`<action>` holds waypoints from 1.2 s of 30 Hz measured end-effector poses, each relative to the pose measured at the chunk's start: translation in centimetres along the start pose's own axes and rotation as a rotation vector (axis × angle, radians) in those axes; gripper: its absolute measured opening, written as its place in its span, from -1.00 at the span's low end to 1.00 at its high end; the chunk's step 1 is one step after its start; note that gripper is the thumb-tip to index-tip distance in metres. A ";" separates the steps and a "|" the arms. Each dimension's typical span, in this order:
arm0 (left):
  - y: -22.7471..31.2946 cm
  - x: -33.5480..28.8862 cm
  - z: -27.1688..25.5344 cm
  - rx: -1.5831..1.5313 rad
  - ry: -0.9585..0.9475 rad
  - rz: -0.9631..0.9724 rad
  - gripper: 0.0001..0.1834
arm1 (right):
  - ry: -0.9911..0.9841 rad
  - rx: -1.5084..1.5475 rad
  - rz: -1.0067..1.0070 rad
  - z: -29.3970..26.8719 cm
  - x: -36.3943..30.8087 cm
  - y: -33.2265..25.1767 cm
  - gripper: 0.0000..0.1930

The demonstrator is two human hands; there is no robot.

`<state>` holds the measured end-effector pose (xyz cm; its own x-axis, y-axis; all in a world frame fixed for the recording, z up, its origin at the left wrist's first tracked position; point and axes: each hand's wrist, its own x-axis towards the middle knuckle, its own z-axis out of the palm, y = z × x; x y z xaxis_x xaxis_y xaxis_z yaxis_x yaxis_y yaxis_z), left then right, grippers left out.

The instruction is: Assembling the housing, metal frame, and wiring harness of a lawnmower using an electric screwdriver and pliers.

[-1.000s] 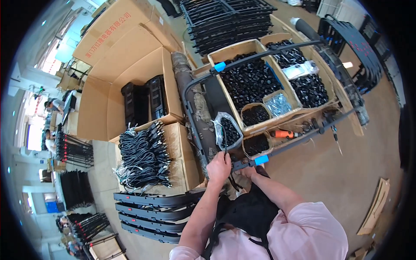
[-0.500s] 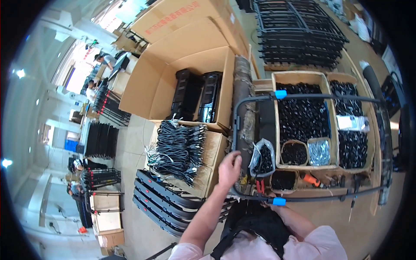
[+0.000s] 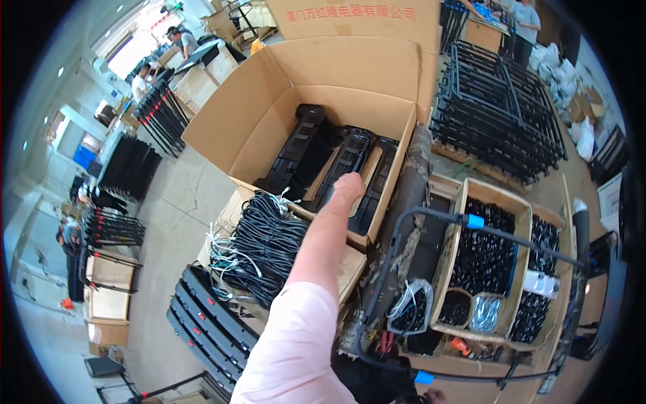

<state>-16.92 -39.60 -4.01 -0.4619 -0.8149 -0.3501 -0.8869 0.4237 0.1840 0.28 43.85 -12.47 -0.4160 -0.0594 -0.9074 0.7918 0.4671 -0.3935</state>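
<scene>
My left arm reaches forward into a large open cardboard box (image 3: 252, 128). My left hand (image 3: 348, 188) is closed at the edge of a long black plastic cover (image 3: 351, 156), its fingertips partly hidden. Other black covers lie on either side of it in the box, with brown cardboard strips between. My right hand (image 3: 436, 396) shows only in small part at the lower edge, near the blue clip (image 3: 424, 377) on the near tube of a dark tubular frame (image 3: 390, 259). Its fingers cannot be made out. The frame lies across wooden trays of small black parts.
Bundled black cables (image 3: 259, 246) sit on a carton at left of my arm, above stacked curved dark panels (image 3: 202, 316). An orange-handled tool (image 3: 461, 347) and a plastic bag of parts (image 3: 412, 306) lie by the wooden tray (image 3: 441, 266). Stacked black frames (image 3: 501, 111) stand behind.
My left hand has left the frame's near-left corner and moved forward into the cardboard box. The view has shifted left, so the frame and trays now appear lower and tilted.
</scene>
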 end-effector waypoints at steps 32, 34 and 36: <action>0.0 -7.0 -14.8 -0.499 0.416 -0.060 -0.58 | 0.160 -0.292 -0.940 1.4 -13.5 -30.3 -0.84; -0.9 -9.8 -16.2 -0.956 0.337 0.059 -0.59 | 0.057 -0.323 -1.001 5.5 -13.8 -34.3 -0.81; 1.8 -14.3 -14.7 -1.422 0.127 0.182 -0.64 | -0.021 -0.413 -1.143 9.2 -13.7 -36.9 -0.76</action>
<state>-11.87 -33.02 14.86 -0.4962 -0.8545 -0.1533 -0.0280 -0.1607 0.9866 -19.15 19.30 13.19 -0.7708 -0.6331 -0.0713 -0.2306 0.3816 -0.8951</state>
